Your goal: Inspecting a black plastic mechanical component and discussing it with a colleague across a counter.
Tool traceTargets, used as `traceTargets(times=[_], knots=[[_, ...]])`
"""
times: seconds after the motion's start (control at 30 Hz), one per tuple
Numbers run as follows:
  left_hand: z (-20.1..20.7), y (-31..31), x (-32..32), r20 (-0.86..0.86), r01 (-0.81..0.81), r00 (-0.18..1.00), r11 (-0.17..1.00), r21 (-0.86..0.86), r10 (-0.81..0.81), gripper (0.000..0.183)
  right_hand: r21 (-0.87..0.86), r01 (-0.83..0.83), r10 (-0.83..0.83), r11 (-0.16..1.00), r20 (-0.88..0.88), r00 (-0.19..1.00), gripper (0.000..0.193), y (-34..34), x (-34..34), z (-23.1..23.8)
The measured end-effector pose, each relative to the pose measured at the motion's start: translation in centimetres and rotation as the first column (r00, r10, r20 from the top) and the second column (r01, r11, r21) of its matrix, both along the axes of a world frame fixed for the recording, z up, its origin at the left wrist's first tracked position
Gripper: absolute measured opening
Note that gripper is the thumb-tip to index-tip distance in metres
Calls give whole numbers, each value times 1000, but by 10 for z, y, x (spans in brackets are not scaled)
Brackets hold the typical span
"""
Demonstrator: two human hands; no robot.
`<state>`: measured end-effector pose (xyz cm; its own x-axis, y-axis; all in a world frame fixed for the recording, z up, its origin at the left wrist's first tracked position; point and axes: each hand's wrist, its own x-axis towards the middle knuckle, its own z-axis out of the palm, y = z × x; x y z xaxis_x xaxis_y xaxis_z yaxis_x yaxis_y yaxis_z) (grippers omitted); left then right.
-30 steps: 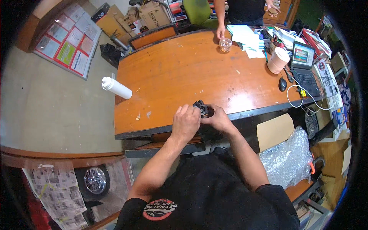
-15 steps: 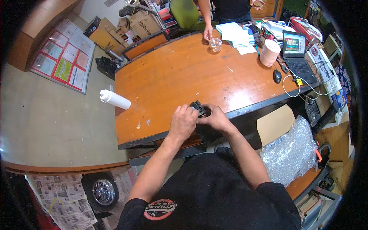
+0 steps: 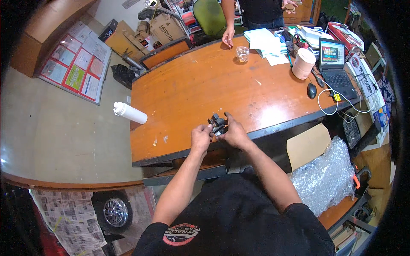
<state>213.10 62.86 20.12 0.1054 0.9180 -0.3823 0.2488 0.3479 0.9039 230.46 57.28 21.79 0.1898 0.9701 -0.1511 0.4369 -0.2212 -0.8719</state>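
Note:
Between my two hands, over the near edge of the wooden table (image 3: 188, 91), is a small black plastic part (image 3: 218, 121) with several prongs or clips; its exact kind I cannot make out. My left hand (image 3: 201, 137) pinches its left side with thumb and forefinger. Around its right side goes my right hand (image 3: 234, 134), the forefinger raised along the edge and the thumb below. Something pale shows under the part, next to the right thumb, too small to name.
A white bottle (image 3: 130, 112) stands at the table's left edge. Toward the far right are a clear glass jar (image 3: 242, 54), papers (image 3: 265, 42), a pink canister (image 3: 303, 64), a mouse (image 3: 311, 90) and a laptop (image 3: 335, 77). Bubble wrap (image 3: 320, 179) lies at my right. Another person's hand (image 3: 228, 36) hangs over the far edge.
My left hand has shifted from covering the black part's top to pinching its side, so more of the part shows. The other person's hand has drawn back from the glass jar.

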Motion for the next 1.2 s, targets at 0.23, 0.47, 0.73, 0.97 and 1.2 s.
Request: traceTargets(times=[0.23,0.47,0.73,0.97,1.2], knots=[[-19,14,12,-266,180,959,938,295,-100,17,83,102,-102,991,-2,995,71,30,21,-53],[-19,32,19,28,43,999,995,88,-46,17,202,116,-94,972,-120,988,50,44,33,-64],[13,33,39,298,55,954,998,-31,-44,19,134,-51,123,990,-609,784,58,47,67,-53],[65,35,46,-196,366,927,891,269,-321,16,64,-85,104,994,-734,671,71,24,79,-30],[101,29,60,-721,770,626,384,510,-296,12,-17,-135,80,991,-730,679,58,11,98,-13]])
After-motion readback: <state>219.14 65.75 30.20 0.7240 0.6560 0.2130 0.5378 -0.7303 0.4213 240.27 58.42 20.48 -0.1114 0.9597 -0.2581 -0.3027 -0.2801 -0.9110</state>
